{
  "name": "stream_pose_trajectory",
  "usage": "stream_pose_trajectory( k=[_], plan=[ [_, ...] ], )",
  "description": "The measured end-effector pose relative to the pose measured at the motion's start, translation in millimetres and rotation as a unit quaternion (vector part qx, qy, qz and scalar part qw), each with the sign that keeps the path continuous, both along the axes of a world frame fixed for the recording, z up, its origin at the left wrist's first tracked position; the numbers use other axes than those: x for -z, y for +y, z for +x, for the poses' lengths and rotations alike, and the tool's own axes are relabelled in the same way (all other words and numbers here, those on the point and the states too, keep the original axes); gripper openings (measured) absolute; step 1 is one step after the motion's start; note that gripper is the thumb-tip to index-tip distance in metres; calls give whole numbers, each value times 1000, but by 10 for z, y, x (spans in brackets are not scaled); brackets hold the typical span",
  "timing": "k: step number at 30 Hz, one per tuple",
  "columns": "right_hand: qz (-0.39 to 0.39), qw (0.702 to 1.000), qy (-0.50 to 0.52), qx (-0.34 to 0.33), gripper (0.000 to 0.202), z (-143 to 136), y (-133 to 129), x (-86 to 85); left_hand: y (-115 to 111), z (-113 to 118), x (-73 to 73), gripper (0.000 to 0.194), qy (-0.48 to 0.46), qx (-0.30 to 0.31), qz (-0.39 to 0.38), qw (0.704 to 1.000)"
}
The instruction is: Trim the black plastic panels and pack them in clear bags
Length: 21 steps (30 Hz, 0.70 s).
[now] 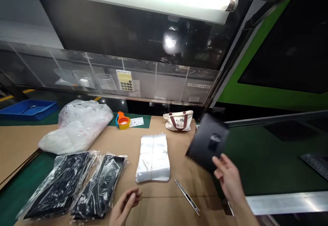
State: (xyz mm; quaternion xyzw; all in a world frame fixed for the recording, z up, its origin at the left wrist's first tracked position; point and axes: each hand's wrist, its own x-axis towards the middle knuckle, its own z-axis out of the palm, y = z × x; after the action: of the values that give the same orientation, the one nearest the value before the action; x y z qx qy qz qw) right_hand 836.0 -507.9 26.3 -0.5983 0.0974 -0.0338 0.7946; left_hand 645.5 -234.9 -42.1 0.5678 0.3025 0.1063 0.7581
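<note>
My right hand (227,175) pinches the lower edge of a thin black flat panel (208,140), somewhat blurred, with a small light mark on its face. The panel is tilted above the table's right side, beside the green belt. My left hand (126,203) is at the front of the table, fingers loosely curled and nothing in it. Just left of it lie two clear bags with black contents (98,185) (61,181). A banded stack of clear plastic bags (153,157) lies between my hands. Nearer me is a slim silver utility knife or pen (187,197); I cannot tell which.
A full white plastic bag (79,125), an orange tape dispenser (123,121) and a small canvas tote (178,121) stand along the back. At far left is a blue tray (28,109). The green belt (256,157) carries dark flat pieces. A bright lamp hangs overhead.
</note>
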Motion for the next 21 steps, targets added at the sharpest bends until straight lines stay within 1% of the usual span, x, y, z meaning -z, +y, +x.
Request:
stream_pose_trajectory(
  k=[1, 2, 3, 4, 5, 6, 7, 8, 9, 10, 11, 12, 13, 14, 15, 17, 18, 19, 21],
  plan=[
    [-13, 997, 21, -73, 37, -243, 155, 33, -61, 59, -101, 50, -17, -11, -42, 999],
    [-28, 978, 35, -203, 35, -465, 290, 59, -125, 115, -203, 50, -33, -17, -87, 996],
    [-27, 951, 32, -305, 34, -656, 398, 78, -186, 166, -300, 48, -46, -14, -135, 990],
    [-22, 921, 28, -388, 34, -809, 472, 94, -239, 206, -389, 44, -50, -2, -180, 982],
    [-12, 884, 27, -467, 36, -918, 513, 115, -281, 236, -465, 40, -48, 10, -218, 975],
    [6, 849, 32, -527, 40, -982, 521, 150, -313, 253, -527, 35, -44, 21, -255, 966],
    [20, 818, 40, -574, 46, -1002, 503, 207, -335, 258, -575, 31, -39, 24, -290, 956],
    [18, 794, 49, -606, 51, -984, 465, 293, -351, 252, -610, 26, -37, 19, -326, 944],
    [-17, 792, 53, -608, 53, -936, 414, 412, -366, 238, -635, 20, -40, 8, -365, 930],
    [-76, 807, 51, -583, 55, -870, 358, 562, -383, 218, -654, 15, -48, -5, -403, 914],
    [-167, 828, 46, -533, 52, -798, 302, 737, -405, 195, -668, 13, -54, -16, -438, 897],
    [-286, 847, 37, -447, 49, -729, 250, 929, -432, 170, -680, 13, -58, -24, -468, 882],
    [-347, 855, 40, -384, 51, -672, 204, 1125, -465, 146, -690, 16, -60, -26, -491, 868],
    [-381, 859, 41, -340, 50, -632, 166, 1314, -501, 124, -698, 19, -63, -19, -510, 858],
    [-401, 863, 43, -305, 45, -610, 137, 1484, -538, 104, -706, 24, -70, -7, -522, 850],
    [-403, 872, 54, -273, 31, -608, 104, 1746, -602, 68, -723, 29, -95, 26, -531, 842],
    [-395, 878, 62, -264, 26, -617, 97, 1831, -624, 51, -735, 30, -113, 43, -529, 840],
    [-381, 885, 72, -259, 25, -627, 97, 1888, -639, 34, -750, 30, -128, 57, -524, 840],
    [-334, 904, 95, -248, 33, -633, 111, 1921, -648, 3, -789, 29, -143, 66, -516, 842]
  ],
)
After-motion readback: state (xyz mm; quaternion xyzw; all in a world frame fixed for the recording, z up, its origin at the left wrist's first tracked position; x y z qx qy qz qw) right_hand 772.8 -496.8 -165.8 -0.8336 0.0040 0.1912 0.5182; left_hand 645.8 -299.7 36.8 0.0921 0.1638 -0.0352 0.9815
